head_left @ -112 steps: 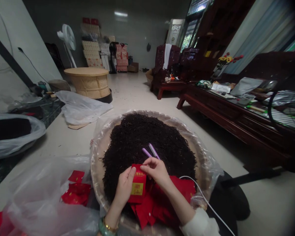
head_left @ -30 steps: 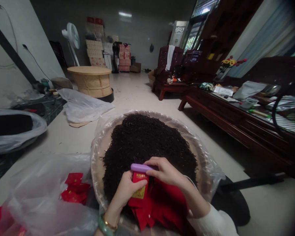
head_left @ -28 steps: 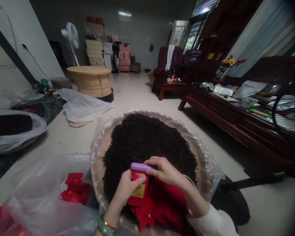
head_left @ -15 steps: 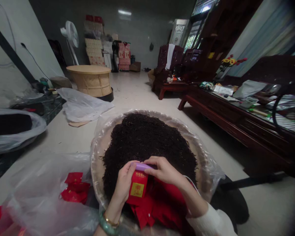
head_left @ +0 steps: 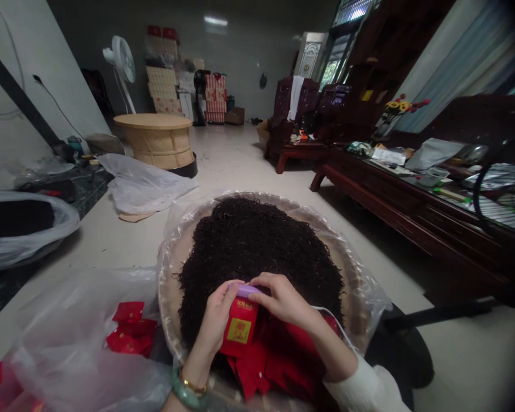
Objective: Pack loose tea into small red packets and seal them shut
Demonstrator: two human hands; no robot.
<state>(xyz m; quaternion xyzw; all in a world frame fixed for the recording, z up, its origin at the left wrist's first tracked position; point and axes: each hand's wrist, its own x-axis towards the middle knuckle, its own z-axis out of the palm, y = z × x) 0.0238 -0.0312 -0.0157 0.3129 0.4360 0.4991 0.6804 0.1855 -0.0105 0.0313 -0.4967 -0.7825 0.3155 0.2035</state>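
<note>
Upper left: boxes [head_left: 162,90] are stacked; white fan [head_left: 123,59] is seen beyond round stand [head_left: 158,142]. Upper right of centre: white cloth [head_left: 296,97] is draped over chair [head_left: 282,96].

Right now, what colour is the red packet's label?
The label is yellow, clearest in the head view.

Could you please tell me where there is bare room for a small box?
The pale floor beyond the basket, between the woven stand and the low table, looks mostly bare; so does the stand's top. Crowded spots are the basket's near side, where the left hand, right hand, purple tool and red packets bunch, and the low table's top.
</note>
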